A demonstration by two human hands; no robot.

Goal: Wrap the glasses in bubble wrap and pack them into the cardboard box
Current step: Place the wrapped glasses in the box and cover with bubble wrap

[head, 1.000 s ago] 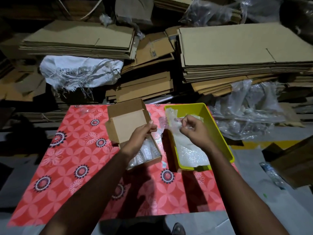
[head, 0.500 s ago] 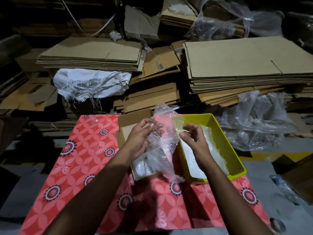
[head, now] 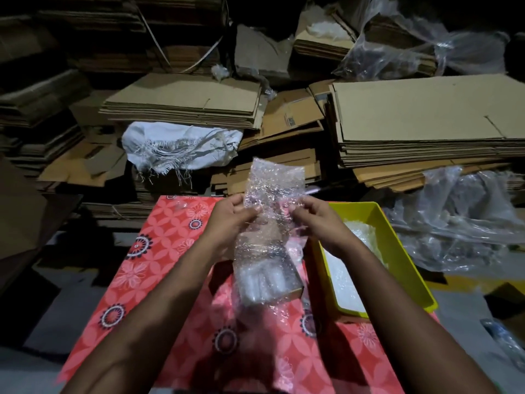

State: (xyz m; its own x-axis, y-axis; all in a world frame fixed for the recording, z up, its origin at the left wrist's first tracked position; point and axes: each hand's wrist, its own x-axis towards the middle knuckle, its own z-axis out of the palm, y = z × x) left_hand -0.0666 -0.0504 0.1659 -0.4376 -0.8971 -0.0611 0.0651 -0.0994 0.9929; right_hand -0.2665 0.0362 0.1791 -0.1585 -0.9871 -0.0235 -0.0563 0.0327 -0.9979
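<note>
L hand (head: 227, 220): raised above the surface, fingers curled, pinching the left edge of the bubble wrap sheet.
R hand (head: 315, 220): level w/ the L, fingers curled, pinching the sheet's right edge.
Bubble wrap sheet (head: 270, 200): clear, held upright btwn both hands; top end stands above the fingers, lower end hangs down in front of the cardboard box.
Cardboard box (head: 295, 282): small, on the surface btwn the forearms, mostly hidden behind the sheet; pale wrapped items inside, blurred, can't tell what they are.
Surface (head: 159, 268): covered w/ red floral cloth.
Yellow tray (head: 403, 268): just right of the box, holds more bubble wrap (head: 346, 282).
Background: flattened cardboard stacks (head: 426, 118), white frayed sack (head: 176, 146), loose clear plastic (head: 460, 223) at right.
</note>
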